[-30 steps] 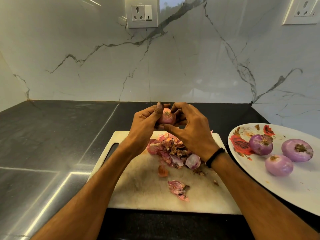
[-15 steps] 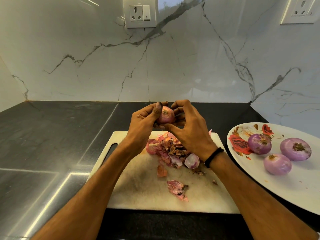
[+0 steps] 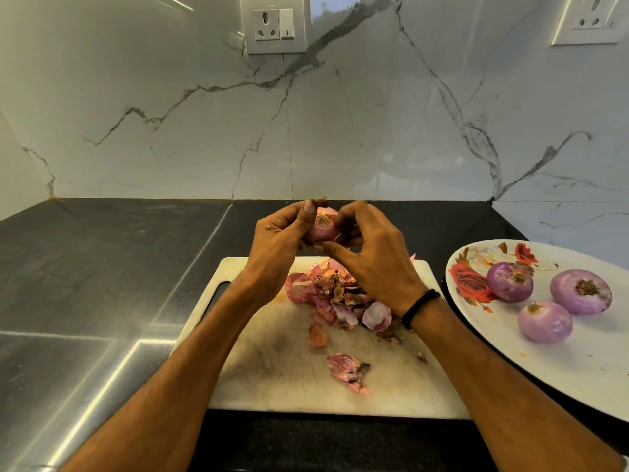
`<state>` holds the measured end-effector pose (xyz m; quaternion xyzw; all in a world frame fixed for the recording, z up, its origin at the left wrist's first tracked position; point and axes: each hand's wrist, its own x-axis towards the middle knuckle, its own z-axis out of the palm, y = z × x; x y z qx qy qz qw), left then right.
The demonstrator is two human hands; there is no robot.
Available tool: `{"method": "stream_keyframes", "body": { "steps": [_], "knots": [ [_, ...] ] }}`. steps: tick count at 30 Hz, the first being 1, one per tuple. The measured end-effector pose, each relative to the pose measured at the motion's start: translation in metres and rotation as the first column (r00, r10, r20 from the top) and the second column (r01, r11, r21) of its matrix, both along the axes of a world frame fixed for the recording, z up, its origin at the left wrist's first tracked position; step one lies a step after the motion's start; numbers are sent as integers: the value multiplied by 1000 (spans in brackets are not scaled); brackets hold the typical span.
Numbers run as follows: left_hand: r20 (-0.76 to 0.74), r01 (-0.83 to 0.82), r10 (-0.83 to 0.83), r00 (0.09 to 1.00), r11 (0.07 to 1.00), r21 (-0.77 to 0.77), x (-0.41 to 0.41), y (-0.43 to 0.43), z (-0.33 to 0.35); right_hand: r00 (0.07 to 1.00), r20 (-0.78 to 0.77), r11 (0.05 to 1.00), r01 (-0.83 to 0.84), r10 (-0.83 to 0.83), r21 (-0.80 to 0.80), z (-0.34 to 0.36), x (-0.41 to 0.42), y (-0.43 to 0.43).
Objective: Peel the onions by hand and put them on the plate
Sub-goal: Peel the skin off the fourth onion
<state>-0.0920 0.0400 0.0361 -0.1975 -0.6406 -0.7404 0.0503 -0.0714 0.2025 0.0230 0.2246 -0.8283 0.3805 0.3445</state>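
A small red onion (image 3: 321, 228) with papery skin is held above the far edge of the white cutting board (image 3: 292, 379). My left hand (image 3: 279, 247) grips it from the left, thumb on top near the root end. My right hand (image 3: 371, 257) curls round it from the right, fingertips at the skin; much of the onion is hidden by the fingers. Three peeled purple onions (image 3: 509, 281) (image 3: 580, 291) (image 3: 544, 321) lie on the white floral plate (image 3: 510, 356) at the right.
A heap of onion peels (image 3: 337, 294) lies on the board under my hands, with a loose peel (image 3: 347, 371) nearer me. The board sits on a dark stone counter (image 3: 102, 284) against a marble wall with two sockets (image 3: 272, 23).
Both hands stay on the onion and have turned it slightly; its root end now faces me a bit more. Board, peels and plate are unmoved.
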Motion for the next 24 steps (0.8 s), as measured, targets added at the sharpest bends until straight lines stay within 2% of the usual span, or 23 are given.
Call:
{"method": "stream_keyframes", "body": {
  "steps": [8, 13, 19, 24],
  "knots": [
    [-14, -8, 8, 1000, 1000, -19, 0, 0, 0, 999, -7, 998, 41, -41, 41, -2, -1, 0],
    [-19, -5, 5, 1000, 1000, -21, 0, 1, -1, 999, 51, 998, 16, -13, -56, 2, 0, -1],
    [-37, -4, 3, 999, 999, -33, 0, 0, -2, 999, -28, 998, 38, -37, 48, 0, 0, 1],
    [-58, -29, 25, 998, 997, -67, -1, -1, -3, 998, -46, 998, 28, -30, -52, 3, 2, 1]
  ]
}}
